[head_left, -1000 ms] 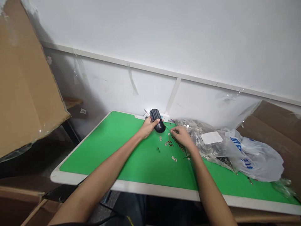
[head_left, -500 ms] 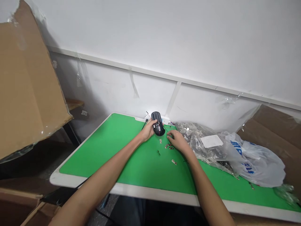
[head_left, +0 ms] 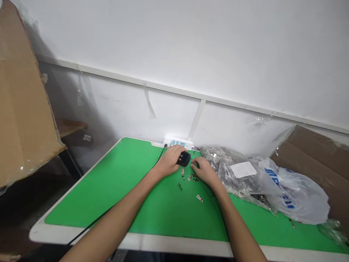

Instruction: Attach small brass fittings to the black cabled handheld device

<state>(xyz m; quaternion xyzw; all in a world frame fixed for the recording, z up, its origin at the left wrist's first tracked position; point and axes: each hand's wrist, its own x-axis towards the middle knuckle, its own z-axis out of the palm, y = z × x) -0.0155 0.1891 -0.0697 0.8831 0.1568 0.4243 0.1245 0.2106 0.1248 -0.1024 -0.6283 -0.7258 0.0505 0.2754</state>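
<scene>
My left hand point(head_left: 170, 160) is wrapped over a black plastic housing point(head_left: 184, 159), whose rounded end shows past the fingers with small metal bits on it. Just to its right is my right hand point(head_left: 203, 169), thumb and fingertips pinched together; what they hold, if anything, is too small to make out. Several small metal contact pieces point(head_left: 193, 177) lie on the green mat below the hands. One more metal piece point(head_left: 200, 198) sits nearer the front edge, and a small dark piece point(head_left: 180, 186) lies to its left.
A white power strip point(head_left: 178, 142) with a black cable point(head_left: 111, 207) stands against the wall. Clear bags of metal parts point(head_left: 229, 163) and a white plastic bag point(head_left: 302, 196) lie on the right. Cardboard point(head_left: 24, 98) rises at the left, and more cardboard point(head_left: 305, 153) at the right.
My left hand has turned the black housing over, so its ribbed face no longer shows and the hand covers most of it. My right hand stays close by, fingers pinched.
</scene>
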